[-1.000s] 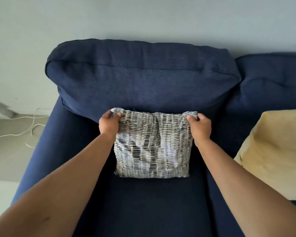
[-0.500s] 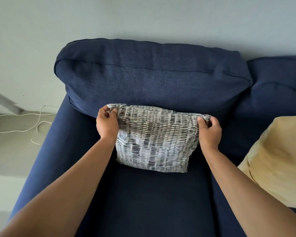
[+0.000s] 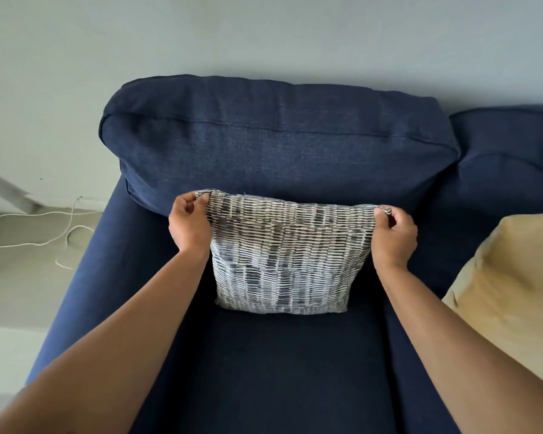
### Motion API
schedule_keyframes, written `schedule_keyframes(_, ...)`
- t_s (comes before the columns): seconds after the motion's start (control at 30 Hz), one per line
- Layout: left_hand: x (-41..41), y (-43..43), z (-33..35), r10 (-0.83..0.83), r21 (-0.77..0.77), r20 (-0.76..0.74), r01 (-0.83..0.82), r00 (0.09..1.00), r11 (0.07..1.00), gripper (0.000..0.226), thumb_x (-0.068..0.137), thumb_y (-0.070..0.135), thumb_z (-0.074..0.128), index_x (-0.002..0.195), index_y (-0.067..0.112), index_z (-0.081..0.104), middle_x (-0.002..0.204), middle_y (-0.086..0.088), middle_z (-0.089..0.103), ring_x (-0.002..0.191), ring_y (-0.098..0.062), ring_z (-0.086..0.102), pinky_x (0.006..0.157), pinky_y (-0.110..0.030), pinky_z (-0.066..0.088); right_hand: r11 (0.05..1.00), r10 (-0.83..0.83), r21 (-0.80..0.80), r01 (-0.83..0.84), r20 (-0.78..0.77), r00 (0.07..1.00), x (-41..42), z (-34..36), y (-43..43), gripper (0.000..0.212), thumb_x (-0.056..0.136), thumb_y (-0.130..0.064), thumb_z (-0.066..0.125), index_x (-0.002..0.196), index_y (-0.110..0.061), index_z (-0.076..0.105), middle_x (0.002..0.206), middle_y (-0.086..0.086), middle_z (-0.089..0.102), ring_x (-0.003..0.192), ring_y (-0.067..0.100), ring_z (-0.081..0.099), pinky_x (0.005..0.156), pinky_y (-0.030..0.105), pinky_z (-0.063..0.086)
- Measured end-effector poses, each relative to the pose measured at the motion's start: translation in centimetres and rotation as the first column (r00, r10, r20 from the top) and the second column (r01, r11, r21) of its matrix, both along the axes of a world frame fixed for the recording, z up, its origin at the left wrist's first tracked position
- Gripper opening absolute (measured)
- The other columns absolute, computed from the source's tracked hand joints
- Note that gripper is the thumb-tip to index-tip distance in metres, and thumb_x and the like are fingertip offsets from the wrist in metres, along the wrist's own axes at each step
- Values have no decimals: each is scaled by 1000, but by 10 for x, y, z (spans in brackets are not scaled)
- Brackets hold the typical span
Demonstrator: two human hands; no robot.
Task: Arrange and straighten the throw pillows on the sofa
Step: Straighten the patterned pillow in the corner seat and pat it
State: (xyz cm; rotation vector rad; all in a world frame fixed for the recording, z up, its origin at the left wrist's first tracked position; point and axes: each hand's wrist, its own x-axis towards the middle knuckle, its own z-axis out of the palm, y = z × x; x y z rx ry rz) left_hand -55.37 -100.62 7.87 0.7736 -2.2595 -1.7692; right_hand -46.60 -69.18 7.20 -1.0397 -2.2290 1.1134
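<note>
A grey and white patterned throw pillow [image 3: 284, 261] stands on the seat of a navy blue sofa [image 3: 279, 364], leaning back toward the back cushion [image 3: 276, 142]. My left hand [image 3: 188, 225] pinches its top left corner. My right hand [image 3: 394, 234] pinches its top right corner. The top edge is pulled taut between both hands. A yellow pillow [image 3: 511, 292] lies on the seat to the right, partly cut off by the frame edge.
The sofa's left armrest [image 3: 85, 277] runs along the left side. A white cable [image 3: 38, 230] lies looped on the light floor left of the sofa. A second navy back cushion [image 3: 511, 158] sits at the right, against the pale wall.
Both hands have drawn the pillow's top corners apart and up, so the top edge is now stretched straight and the pillow stands more upright. The view has shifted slightly left.
</note>
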Motion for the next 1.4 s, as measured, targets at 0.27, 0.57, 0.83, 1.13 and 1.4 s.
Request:
schedule_keyframes(0.27, 55, 46, -18, -631, -820, -165, 250, 758, 515, 58, 103, 32, 44, 156, 12, 31, 165, -14, 21, 153, -33, 13, 123, -50, 3, 747, 436, 549, -375, 23, 900, 2, -5, -60, 52, 101, -27, 48, 150, -15, 36, 161, 5, 29, 152, 20, 17, 118, 45, 15)
schedule_keyframes(0.57, 21, 4, -67, -599, -855, 505, 456, 621, -248, 65, 104, 49, 4, 155, 22, -25, 163, -4, -28, 148, -28, -31, 118, -56, -16, 516, 354, 472, -714, 642, 680, 4, -50, -13, 55, 106, -40, 17, 157, -32, -1, 167, 2, -6, 152, 21, -11, 122, 52, 1)
schedule_keyframes(0.83, 3, 2, -19, -582, -901, 312, 428, 751, 68, 61, 105, 36, 26, 161, 21, 6, 168, -10, -4, 153, -31, -14, 119, -54, -17, 656, 237, 519, -548, 548, 802, 6, -22, -26, 63, 101, -43, 27, 158, -21, 8, 166, 11, 2, 153, 29, 3, 117, 56, 11)
schedule_keyframes(1.13, -24, -26, 19, -568, -897, 171, 366, 805, 248, 26, 100, 27, 53, 102, 29, 78, 99, -2, 71, 104, -28, 55, 112, -51, 23, 633, 161, 606, -482, 506, 848, 0, 6, -6, 27, 88, -10, 63, 109, -24, 73, 104, 5, 66, 107, 31, 49, 105, 51, 20)
schedule_keyframes(1.4, -15, -31, 10, -516, -871, 205, 395, 832, 292, 30, 101, 32, 50, 122, 30, 71, 122, -2, 66, 119, -26, 51, 116, -47, 18, 699, 159, 577, -423, 451, 878, 8, 1, -23, 33, 93, -16, 62, 124, -23, 67, 120, 5, 63, 121, 30, 49, 108, 56, 23)
